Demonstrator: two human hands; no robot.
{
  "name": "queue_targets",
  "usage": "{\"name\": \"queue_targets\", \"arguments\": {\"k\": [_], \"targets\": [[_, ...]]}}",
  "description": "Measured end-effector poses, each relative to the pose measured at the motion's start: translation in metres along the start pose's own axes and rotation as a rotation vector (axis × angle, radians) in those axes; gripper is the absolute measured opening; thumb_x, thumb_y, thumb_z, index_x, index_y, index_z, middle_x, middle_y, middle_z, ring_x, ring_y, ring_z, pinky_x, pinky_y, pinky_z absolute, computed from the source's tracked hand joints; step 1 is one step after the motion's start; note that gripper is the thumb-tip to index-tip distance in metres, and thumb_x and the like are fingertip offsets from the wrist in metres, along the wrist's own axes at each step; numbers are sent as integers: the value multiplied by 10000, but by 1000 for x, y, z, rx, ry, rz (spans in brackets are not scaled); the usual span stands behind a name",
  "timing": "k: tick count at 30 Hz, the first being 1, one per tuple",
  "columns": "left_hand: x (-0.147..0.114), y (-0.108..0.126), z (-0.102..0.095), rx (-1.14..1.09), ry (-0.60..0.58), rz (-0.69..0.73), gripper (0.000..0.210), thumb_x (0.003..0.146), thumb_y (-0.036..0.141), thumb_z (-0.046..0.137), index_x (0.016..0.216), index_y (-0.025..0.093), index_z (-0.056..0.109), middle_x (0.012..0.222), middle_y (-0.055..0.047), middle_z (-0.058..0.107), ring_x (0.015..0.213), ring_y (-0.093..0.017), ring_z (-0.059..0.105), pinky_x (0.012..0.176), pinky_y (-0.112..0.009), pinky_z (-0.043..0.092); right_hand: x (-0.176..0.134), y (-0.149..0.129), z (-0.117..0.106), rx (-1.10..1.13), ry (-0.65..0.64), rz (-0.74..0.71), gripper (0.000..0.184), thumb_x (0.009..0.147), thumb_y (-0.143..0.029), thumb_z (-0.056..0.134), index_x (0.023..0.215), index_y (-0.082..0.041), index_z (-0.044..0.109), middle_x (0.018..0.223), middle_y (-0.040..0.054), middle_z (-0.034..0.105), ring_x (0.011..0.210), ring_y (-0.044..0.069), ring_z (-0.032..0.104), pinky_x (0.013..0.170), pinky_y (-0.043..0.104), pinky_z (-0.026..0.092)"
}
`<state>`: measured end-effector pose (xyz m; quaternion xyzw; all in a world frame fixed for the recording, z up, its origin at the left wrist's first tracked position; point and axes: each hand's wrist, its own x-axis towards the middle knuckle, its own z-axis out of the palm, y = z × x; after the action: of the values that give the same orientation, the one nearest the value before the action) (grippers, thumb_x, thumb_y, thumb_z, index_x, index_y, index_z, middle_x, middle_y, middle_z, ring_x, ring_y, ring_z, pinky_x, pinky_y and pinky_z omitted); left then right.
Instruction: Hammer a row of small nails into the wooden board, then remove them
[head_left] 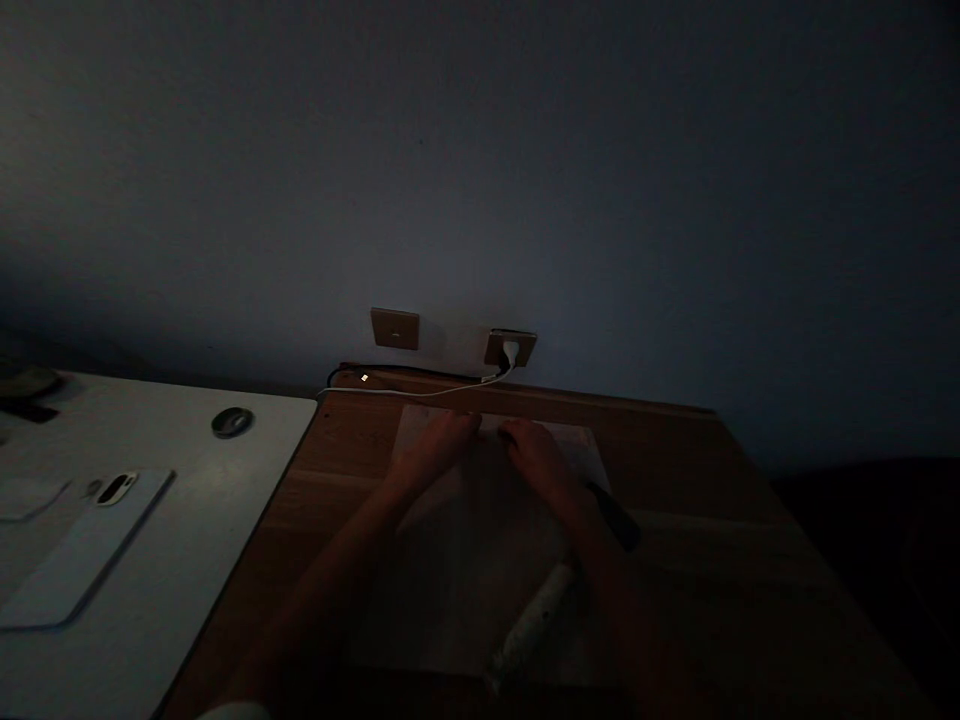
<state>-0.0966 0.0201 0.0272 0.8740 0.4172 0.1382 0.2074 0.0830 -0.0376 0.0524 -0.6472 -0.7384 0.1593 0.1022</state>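
Room dim, light poor. Plain wall (pixel 480 180) fills upper view, bluish-grey; palest at far left, fading to near-black at upper right. Two brownish plates low on it: wall plate (pixel 395 328) at left, socket (pixel 527 347) at right with white plug (pixel 511 350) seated. White cable (pixel 420 393) runs left from plug along the back of a wooden table (pixel 697 480), grain faintly visible. White-topped table (pixel 225 520) adjoins at left, dark seam between. Right edge: dark area (pixel 885 560), too murky to identify.
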Motion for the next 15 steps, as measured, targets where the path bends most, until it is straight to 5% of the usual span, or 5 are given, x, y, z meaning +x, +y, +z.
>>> {"name": "queue_targets", "arguments": {"k": [3,7,11,15], "targets": [[3,-2,-3,-213,132,-41,54,873,142,673,830,171,686,868,-77,706,845,-223,656,773,-313,467,0,-4,-3,7,-7,-31,326,905,-30,515,1099,-151,747,1150,109,744,1090,211,662,975,289,441],[11,-6,-2,-819,174,-174,253,867,252,716,665,159,597,609,17,553,571,-115,505,592,-237,382,6,-8,2,0,-27,-28,315,882,-22,531,1045,-158,764,1103,107,766,1055,214,679,941,290,454],[15,-4,6,-1621,132,-428,225,841,278,745,729,145,603,655,19,553,534,-72,470,521,-180,366,13,-12,12,-45,-38,0,306,887,-38,522,1025,-163,765,1065,112,773,1037,228,683,929,307,459],[18,5,10,-2006,-6,-545,153,859,139,614,706,133,601,651,-13,544,513,-79,472,453,-170,350,16,-17,16,-101,-56,23,316,886,-33,503,1015,-160,762,1057,131,772,1047,245,686,922,316,469]]}}
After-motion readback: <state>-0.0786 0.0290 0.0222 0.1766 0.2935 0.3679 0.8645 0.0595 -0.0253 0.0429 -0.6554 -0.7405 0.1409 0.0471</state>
